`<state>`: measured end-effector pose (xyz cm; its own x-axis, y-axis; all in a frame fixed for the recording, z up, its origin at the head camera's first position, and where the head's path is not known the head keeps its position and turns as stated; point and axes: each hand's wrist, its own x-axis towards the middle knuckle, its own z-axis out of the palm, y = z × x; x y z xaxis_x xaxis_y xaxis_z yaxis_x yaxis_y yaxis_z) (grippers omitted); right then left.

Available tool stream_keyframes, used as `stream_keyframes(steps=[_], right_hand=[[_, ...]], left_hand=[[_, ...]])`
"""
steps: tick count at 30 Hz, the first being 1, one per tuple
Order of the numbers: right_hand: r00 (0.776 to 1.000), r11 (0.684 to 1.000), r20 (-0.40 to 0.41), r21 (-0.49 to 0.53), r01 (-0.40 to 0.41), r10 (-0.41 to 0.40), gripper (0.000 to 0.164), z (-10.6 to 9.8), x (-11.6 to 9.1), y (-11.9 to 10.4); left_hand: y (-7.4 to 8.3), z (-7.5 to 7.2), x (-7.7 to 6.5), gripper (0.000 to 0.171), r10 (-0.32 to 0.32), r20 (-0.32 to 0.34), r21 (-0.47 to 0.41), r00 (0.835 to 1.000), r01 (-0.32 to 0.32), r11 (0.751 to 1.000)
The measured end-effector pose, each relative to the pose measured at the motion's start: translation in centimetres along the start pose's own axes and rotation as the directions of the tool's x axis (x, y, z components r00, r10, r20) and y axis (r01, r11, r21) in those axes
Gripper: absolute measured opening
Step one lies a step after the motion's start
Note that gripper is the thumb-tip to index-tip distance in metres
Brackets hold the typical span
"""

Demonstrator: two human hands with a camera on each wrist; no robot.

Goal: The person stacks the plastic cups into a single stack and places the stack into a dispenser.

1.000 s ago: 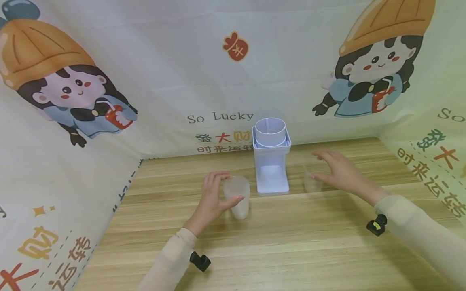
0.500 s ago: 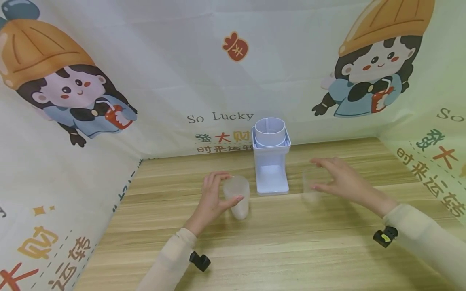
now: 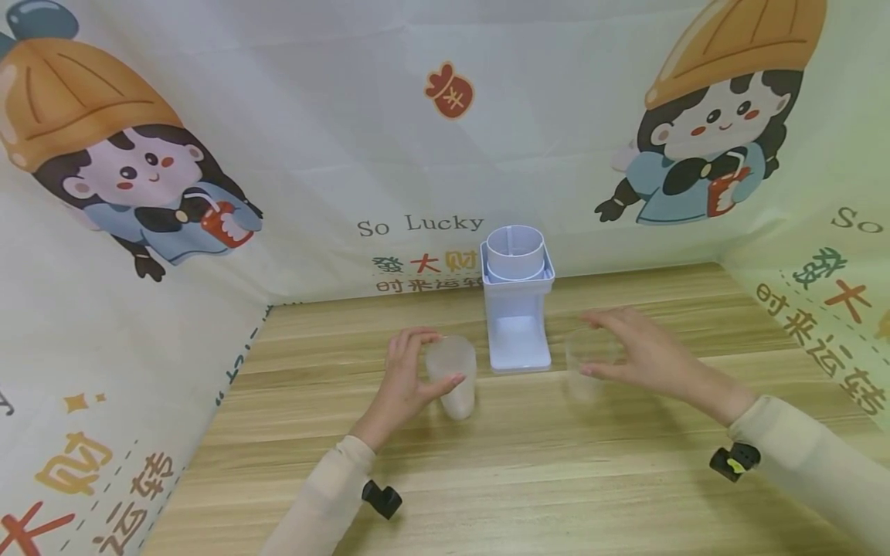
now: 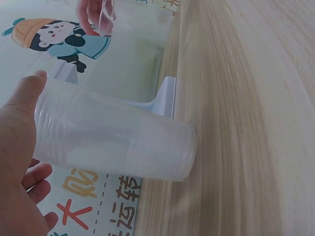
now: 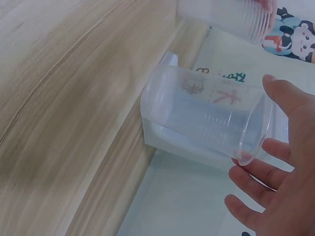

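My left hand [image 3: 406, 378] holds a stack of frosted plastic cups [image 3: 455, 378] by its upper end, thumb on one side and fingers on the other. Close up in the left wrist view, several rims show as ridges on the cup stack [image 4: 118, 132]. To the right, my right hand [image 3: 647, 359] grips a single clear plastic cup [image 3: 580, 378] near its rim, beside a pale lilac cup dispenser [image 3: 520, 340]. The right wrist view shows the clear cup [image 5: 197, 113] hollow, its open mouth toward my palm. The dispenser stands upright between both hands, a round tube [image 3: 516, 251] at its top.
A wood-grain table [image 3: 501, 479] lies beneath everything. Behind it and along both sides hangs a white printed cloth [image 3: 313, 139] with cartoon figures and lettering. The dispenser stands close to the back cloth.
My right hand has brought the clear cup toward me and slightly left, nearer the dispenser's front. The left hand and its cup stack have stayed in place.
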<state>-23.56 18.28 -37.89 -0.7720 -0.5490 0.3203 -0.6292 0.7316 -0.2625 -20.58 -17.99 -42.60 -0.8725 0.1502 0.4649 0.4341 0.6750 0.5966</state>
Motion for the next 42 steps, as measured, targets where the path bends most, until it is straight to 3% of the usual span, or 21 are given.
stream_keyframes(steps=[10, 23, 29, 42], right_hand=[[0.999, 0.999, -0.009, 0.031, 0.036, -0.036, 0.075, 0.3, 0.7, -1.7], [0.992, 0.991, -0.007, 0.036, 0.130, -0.130, 0.073, 1.7, 2.5, -4.2], [0.978, 0.978, -0.050, 0.031, 0.205, -0.203, 0.071, 2.3, 3.5, -5.2], [0.962, 0.962, -0.065, 0.039, 0.270, -0.267, 0.072, 1.4, 5.5, -7.0]], left_hand=[[0.1, 0.0, 0.0, 0.064, 0.008, -0.005, 0.004, 1.000, -0.008, 1.000], [0.0, 0.0, 0.0, 0.066, 0.013, -0.012, 0.011, 1.000, -0.013, 1.000], [0.0, 0.0, -0.1, 0.066, 0.018, -0.013, 0.009, 1.000, -0.017, 1.000], [-0.1, 0.0, -0.1, 0.066, 0.024, -0.012, 0.002, 1.000, -0.024, 1.000]])
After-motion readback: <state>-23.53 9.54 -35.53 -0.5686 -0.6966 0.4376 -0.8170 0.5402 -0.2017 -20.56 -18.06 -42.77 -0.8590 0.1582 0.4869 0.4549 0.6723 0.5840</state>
